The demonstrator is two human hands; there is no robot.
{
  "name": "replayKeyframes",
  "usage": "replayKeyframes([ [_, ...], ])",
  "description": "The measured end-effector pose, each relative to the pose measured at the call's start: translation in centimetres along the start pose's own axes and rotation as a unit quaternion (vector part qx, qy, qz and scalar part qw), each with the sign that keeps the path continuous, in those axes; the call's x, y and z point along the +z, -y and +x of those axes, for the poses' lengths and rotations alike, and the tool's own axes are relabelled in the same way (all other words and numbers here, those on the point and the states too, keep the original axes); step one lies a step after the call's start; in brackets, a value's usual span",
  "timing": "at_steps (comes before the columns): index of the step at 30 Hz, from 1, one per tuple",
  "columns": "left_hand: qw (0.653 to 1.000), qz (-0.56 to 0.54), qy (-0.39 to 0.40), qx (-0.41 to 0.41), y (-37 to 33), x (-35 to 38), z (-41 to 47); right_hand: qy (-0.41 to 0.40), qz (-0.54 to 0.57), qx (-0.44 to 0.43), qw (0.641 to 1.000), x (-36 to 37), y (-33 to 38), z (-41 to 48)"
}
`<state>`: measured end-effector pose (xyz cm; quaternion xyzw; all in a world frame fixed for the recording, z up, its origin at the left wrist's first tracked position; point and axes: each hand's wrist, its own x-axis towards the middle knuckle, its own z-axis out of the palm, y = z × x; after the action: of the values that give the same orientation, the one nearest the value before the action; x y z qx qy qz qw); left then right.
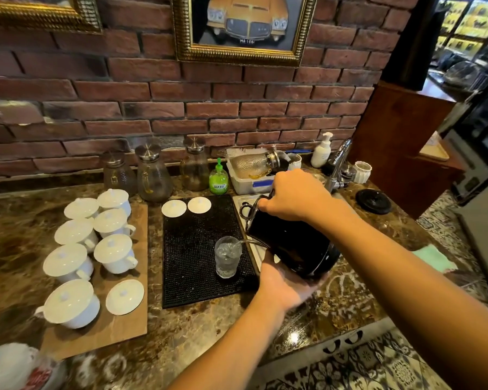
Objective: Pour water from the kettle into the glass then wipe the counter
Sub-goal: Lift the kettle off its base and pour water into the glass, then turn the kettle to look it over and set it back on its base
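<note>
A black kettle [290, 243] is tilted to the left above the counter, and a thin stream of water runs from its spout into a clear glass [227, 257]. The glass stands upright on a black rubber mat [195, 249] and is partly filled. My right hand [296, 195] grips the kettle's handle at the top. My left hand [285, 285] cups the kettle's base from below. A light green cloth [434, 258] lies on the marble counter [344, 299] to the right.
Several white lidded cups [107, 254] sit on a brown board at left. Glass jars [152, 173], a green soap bottle [218, 178] and a dish tub [251, 175] line the brick wall. A tap [340, 161] and the kettle's black lid [373, 201] are at right.
</note>
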<state>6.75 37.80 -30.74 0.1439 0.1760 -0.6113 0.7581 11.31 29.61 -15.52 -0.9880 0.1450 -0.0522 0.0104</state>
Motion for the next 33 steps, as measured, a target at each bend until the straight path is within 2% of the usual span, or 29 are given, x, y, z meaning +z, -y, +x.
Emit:
replayKeyframes([
  [7,0.997,0.076,-0.027,-0.001,-0.6,-3.2,0.4,-0.025,0.065,0.063,0.996,3.4,-1.6,-3.5],
  [12,0.988,0.123,-0.088,-0.022,-1.1,-6.0,1.1,-0.047,0.089,0.129,0.987,7.3,-2.7,-7.1],
  [16,0.989,0.122,-0.082,-0.034,-1.1,-8.0,0.9,-0.060,0.168,0.150,0.972,9.6,-3.0,-10.0],
  [20,0.986,0.136,-0.092,-0.039,-1.3,-9.7,1.2,-0.105,0.178,0.198,0.958,11.7,-3.1,-12.4],
  [25,0.971,0.179,-0.156,-0.002,-2.4,-11.6,1.4,-0.154,0.297,0.225,0.915,14.8,-2.9,-15.4],
  [33,0.951,0.270,-0.138,0.064,-4.6,-10.0,0.9,-0.263,0.420,0.236,0.836,16.3,-2.9,-17.4],
])
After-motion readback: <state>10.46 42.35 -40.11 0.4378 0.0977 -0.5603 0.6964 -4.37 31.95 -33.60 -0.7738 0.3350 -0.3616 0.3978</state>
